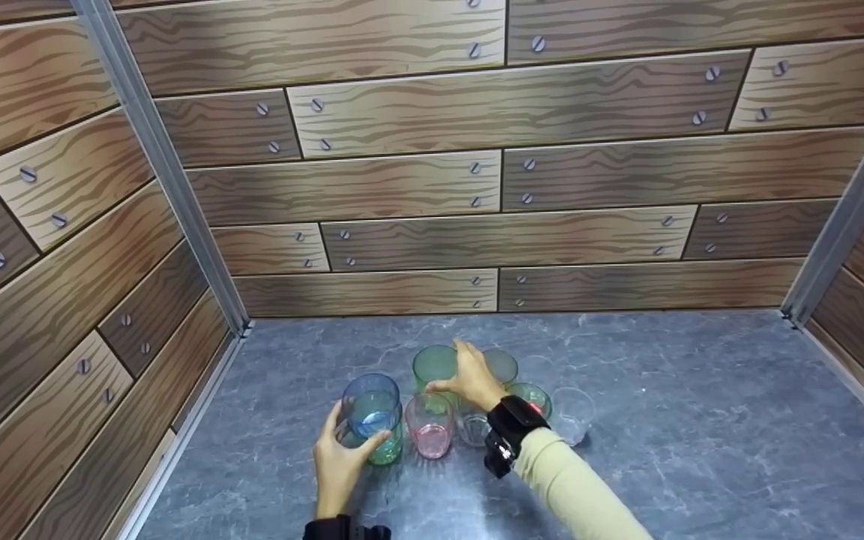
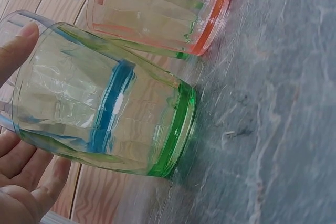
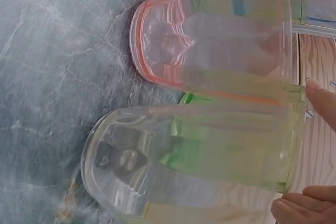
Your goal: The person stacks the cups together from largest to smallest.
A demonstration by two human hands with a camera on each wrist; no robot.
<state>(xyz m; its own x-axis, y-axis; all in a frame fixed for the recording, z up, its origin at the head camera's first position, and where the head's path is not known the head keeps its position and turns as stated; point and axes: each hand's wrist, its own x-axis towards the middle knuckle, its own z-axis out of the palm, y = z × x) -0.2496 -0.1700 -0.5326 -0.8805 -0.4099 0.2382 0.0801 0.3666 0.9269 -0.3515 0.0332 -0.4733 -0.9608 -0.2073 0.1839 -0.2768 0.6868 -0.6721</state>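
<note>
My left hand (image 1: 338, 457) holds a clear blue cup (image 1: 370, 386) at its rim, thumb on one side and fingers on the other. That cup sits inside a green-based cup (image 2: 176, 129), which stands upright on the table. Right beside this stack is a pink cup (image 1: 430, 431). Behind the pink cup, my right hand (image 1: 472, 379) reaches across a green cup (image 1: 432, 364), with thumb and bent fingers at opposite sides of its rim. A colourless cup (image 3: 118, 156) stands in front of that green cup in the right wrist view.
To the right of my right hand stand a smaller-looking green cup (image 1: 537, 397) and a colourless cup (image 1: 574, 412). A greyish cup (image 1: 503, 365) is behind the wrist. Wood-patterned walls (image 1: 417, 240) enclose the grey marbled table (image 1: 702, 420) at the back and sides.
</note>
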